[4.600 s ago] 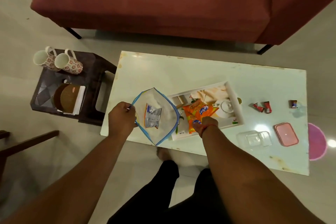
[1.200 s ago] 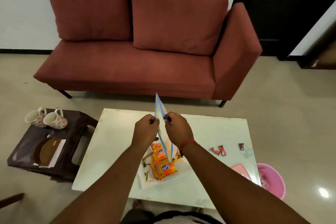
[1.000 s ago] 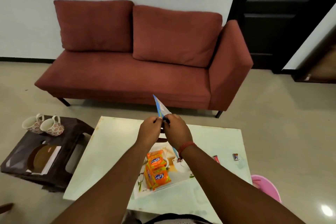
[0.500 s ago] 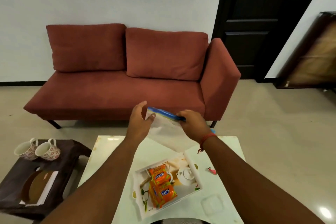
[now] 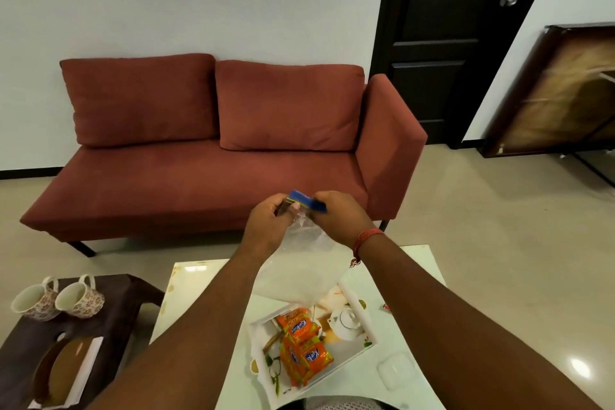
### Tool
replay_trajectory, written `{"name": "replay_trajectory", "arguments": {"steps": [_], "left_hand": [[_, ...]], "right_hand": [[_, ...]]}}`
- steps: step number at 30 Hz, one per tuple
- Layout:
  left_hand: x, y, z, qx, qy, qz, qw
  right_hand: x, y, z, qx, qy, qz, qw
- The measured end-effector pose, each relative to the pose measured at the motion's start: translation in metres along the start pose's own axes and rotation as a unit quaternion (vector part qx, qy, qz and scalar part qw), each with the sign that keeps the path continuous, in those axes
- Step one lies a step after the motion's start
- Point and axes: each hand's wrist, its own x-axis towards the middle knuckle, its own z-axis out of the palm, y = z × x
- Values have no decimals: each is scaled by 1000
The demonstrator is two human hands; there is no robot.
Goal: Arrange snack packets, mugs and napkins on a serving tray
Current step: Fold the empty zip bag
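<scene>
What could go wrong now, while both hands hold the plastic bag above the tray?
The clear zip bag hangs over the tray, so it may hide the orange snack packets from view. The two mugs lie on their sides on the dark side table; they might roll if bumped.

both hands raised, left hand (image 5: 266, 226) and right hand (image 5: 339, 218) pinched shut.

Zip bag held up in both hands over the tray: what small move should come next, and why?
Probably set the zip bag aside on the table. It looks empty, both hands pinch its blue strip, and the mugs wait on the side stool.
</scene>
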Motion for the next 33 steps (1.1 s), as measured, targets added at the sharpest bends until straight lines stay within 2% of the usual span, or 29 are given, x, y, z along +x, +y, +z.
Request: {"name": "replay_trajectory", "arguments": {"steps": [7, 15, 22, 24, 26, 27, 29, 31, 33], "left_hand": [[0, 17, 0, 41, 32, 25, 998], [3, 23, -15, -72, 104, -28, 992], [6, 19, -33, -88, 178, -56, 978], [7, 18, -37, -102, 190, -65, 974], [9, 20, -37, -138, 198, -68, 968], [10, 21, -36, -160, 203, -72, 963], [12, 25, -35, -205, 220, -93, 949], [15, 29, -36, -257, 239, -113, 929], [18, 30, -38, -299, 253, -118, 912]], "right_hand": [[2, -9, -4, 22, 15, -9, 1000], [3, 36, -39, -32, -20, 2, 999], [8, 75, -72, -20, -12, 31, 999], [10, 81, -79, 31, 10, 49, 998], [10, 81, -81, 169, 45, 75, 982], [9, 77, -80, 272, 62, 89, 956], [6, 70, -75, 454, 67, 106, 882], [3, 66, -66, 522, 43, 113, 844], [1, 65, -56, 511, 21, 112, 852]]}}
